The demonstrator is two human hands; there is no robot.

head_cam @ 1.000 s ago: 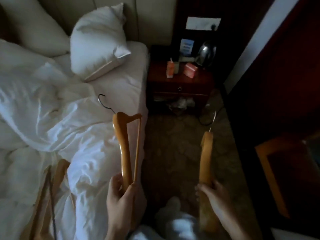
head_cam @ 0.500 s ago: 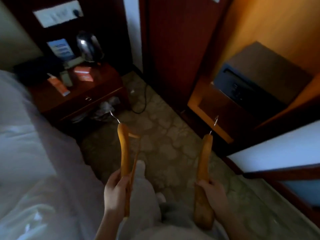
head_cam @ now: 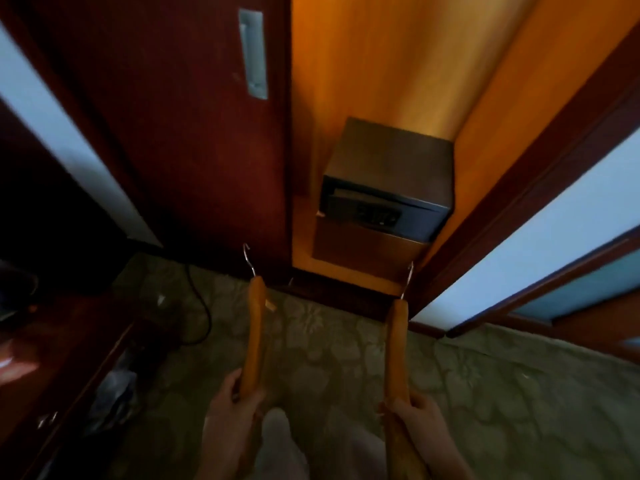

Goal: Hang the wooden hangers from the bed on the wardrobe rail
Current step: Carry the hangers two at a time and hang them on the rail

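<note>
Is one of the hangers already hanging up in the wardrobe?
No, the left hand and the right hand each hold a wooden hanger, and none hangs in the open wardrobe.

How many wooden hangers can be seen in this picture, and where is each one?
2. One wooden hanger is held in the left hand; the other hanger is held in the right hand. Both hooks point toward the open wardrobe. Others may be out of view.

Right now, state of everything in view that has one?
left hanger: held in left hand, hook up, not hung
right hanger: held in right hand, hook up, not hung
wardrobe door: slid aside, compartment open
safe: door shut, on the wardrobe floor
wardrobe rail: not in view
</note>
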